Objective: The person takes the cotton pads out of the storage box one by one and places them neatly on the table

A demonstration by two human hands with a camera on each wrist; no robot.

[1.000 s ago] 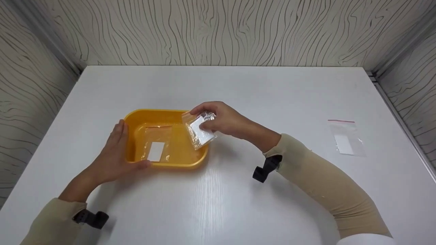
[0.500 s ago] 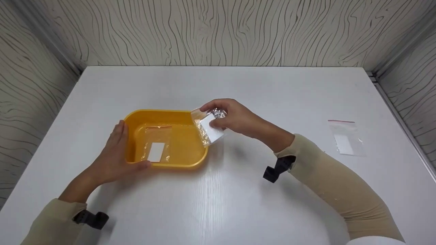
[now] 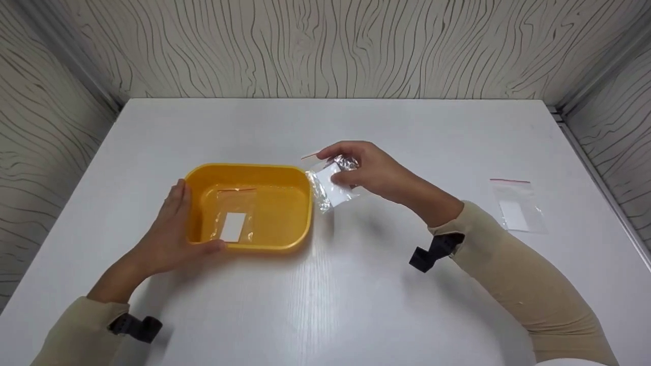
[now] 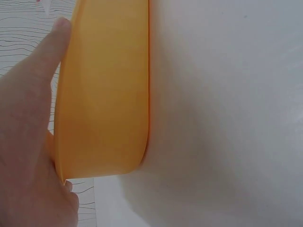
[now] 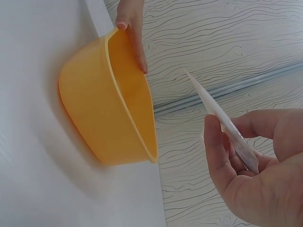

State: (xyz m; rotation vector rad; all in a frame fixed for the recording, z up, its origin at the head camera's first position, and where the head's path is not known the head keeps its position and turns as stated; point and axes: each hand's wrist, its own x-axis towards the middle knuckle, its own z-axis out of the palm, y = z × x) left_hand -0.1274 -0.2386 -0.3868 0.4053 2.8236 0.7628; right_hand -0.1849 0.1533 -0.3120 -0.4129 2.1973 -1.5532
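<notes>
A bag [image 3: 330, 189] is pinched in the right hand [image 3: 371, 165] above the table [image 3: 325, 305], near a tub [image 3: 279, 218] whose corner the left hand [image 3: 170, 231] touches, fingers straight. Between the hands, a second bag [image 3: 233, 226] lies inside; right of both, a third bag [image 3: 516, 208].

I am facing a white, softly shining tabletop [image 3: 417, 122]. Left of its middle a yellow basin [image 3: 277, 218] is standing upright; toward the right edge, well apart, a clear bag [image 3: 530, 195] with a white patch [image 3: 513, 216] is lying flat, its red-lined end pointing away from me.
</notes>
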